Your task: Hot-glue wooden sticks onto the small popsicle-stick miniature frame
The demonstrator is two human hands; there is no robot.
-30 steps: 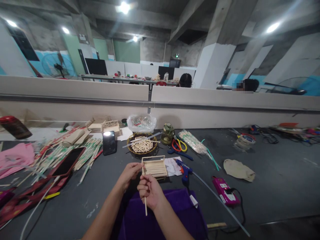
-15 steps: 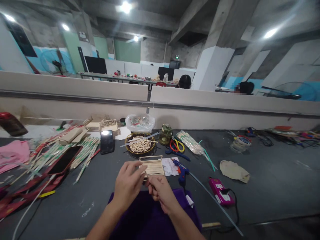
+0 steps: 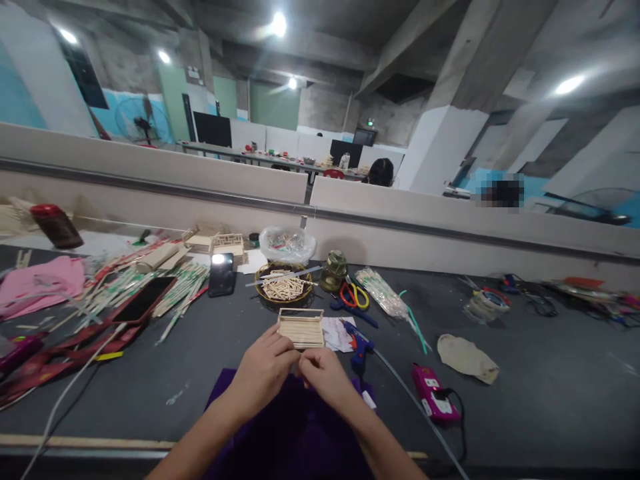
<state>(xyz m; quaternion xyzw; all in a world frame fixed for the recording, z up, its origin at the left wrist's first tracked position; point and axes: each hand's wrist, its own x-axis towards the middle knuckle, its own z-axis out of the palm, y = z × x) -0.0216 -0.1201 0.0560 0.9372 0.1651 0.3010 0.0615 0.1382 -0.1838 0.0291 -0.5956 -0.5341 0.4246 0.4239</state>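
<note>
My left hand (image 3: 269,368) is closed just in front of a small model built of thin wooden sticks (image 3: 301,331), its fingers near the model's lower left corner. My right hand (image 3: 324,375) meets it fingertip to fingertip, thumb and fingers pinched. Whatever lies between the fingers is hidden. The model has a slatted base with a raised rail along its back. To its right, a blue glue gun (image 3: 361,347) rests partly on white paper (image 3: 338,333). A purple cloth (image 3: 290,427) lies beneath my forearms.
Behind the model are a basket of short sticks (image 3: 285,285), scissors (image 3: 356,295) and a glass jar (image 3: 335,271). Bundled sticks and phones lie left. A pink power strip (image 3: 435,393) with its cord and a beige cloth (image 3: 467,359) lie right. A low partition (image 3: 400,233) backs the table.
My hands have drawn together in front of the model, with the left fingers now lower and more curled. The camera view has shifted and tilted slightly.
</note>
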